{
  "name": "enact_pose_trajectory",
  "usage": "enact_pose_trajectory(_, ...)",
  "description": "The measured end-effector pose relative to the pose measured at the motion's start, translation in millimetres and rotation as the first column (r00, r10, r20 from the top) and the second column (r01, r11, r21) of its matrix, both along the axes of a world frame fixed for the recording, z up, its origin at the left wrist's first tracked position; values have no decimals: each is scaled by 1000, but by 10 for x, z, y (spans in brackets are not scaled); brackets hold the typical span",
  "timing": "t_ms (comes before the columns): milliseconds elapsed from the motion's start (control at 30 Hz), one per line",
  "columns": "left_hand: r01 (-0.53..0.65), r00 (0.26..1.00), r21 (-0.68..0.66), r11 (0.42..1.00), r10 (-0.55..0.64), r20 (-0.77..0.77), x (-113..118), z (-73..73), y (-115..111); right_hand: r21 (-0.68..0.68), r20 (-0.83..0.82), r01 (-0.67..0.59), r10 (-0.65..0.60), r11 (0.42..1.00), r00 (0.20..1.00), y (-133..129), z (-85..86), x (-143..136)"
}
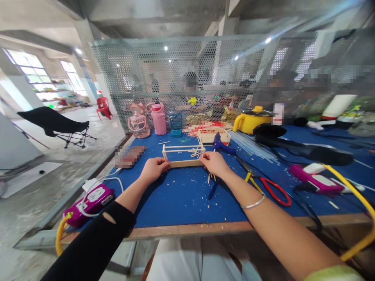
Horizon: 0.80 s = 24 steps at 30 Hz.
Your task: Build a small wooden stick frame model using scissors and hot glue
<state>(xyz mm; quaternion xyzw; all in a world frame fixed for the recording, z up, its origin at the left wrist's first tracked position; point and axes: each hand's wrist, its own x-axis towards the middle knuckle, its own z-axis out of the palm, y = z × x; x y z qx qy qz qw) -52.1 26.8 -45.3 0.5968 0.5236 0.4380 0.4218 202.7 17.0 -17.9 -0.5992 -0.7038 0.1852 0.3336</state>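
A small frame of thin wooden sticks (186,163) stands in front of me, with a flat strip along its near lower edge and slim uprights at its ends. At its left end, my left hand (154,170) pinches the lower corner between thumb and fingers. My right hand (216,163) grips the opposite end in the same way. Beyond the right hand lies a blue hot glue gun (224,147). Loose short sticks are seen behind the frame and under the right hand. Farther back sits a pale wooden stick tray (219,137).
Scissors with red handles (275,192) and clear glue sticks (253,146) lie right. Purple power strips (91,201) flank both sides. A phone-like slab (130,156), pink bottle (159,120) and yellow pot (253,120) stand farther back, before a perforated screen (140,58) with people behind.
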Motion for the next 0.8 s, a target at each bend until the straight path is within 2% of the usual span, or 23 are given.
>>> enact_pose_trajectory(133,-49,996,4,999,48,80,-2,35,14,49,34,9,-11,999,999,31,60,79)
enact_pose_trajectory(233,-158,965,24,987,150,214,-67,137,42,112,79,49,-58,992,995,48,134,151)
enact_pose_trajectory(300,-244,925,28,969,224,306,-132,208,65,129,141,18,-37,991,989,4,153,116)
enact_pose_trajectory(367,-307,885,20,952,278,375,-184,255,81,101,221,-107,82,989,972,-91,122,-11)
enact_pose_trajectory(467,-338,849,4,941,303,432,-200,272,80,-34,327,-339,331,940,885,-224,14,-272)
enact_pose_trajectory(567,-321,844,-9,947,291,451,-162,261,59,-220,419,-409,465,885,780,-165,-59,-428)
enact_pose_trajectory(633,-301,849,-12,954,274,451,-137,260,41,-260,450,-385,464,886,763,-30,-49,-451)
enact_pose_trajectory(700,-282,857,-7,959,255,449,-124,269,26,-227,464,-350,417,909,781,73,-2,-449)
enact_pose_trajectory(800,-266,863,2,964,237,445,-122,289,13,-180,488,-297,347,938,801,-37,80,-453)
